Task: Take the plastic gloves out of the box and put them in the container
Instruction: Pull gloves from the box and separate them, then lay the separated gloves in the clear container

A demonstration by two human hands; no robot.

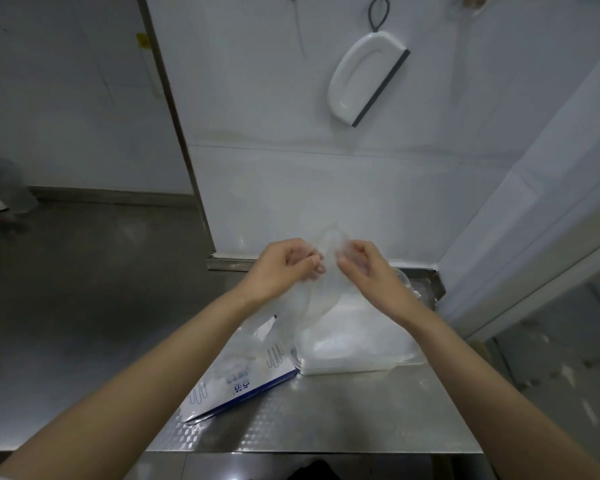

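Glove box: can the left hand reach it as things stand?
Probably, once free: the left hand pinches a glove together with the right hand, but the glove box lies close below its forearm, within easy reach.

Bare left forearm point(174, 348), bare right forearm point(465, 344)

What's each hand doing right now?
Left hand: pinching the clear plastic gloves.
Right hand: pinching the same gloves.

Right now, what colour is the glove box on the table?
The box is white with blue trim; head view.
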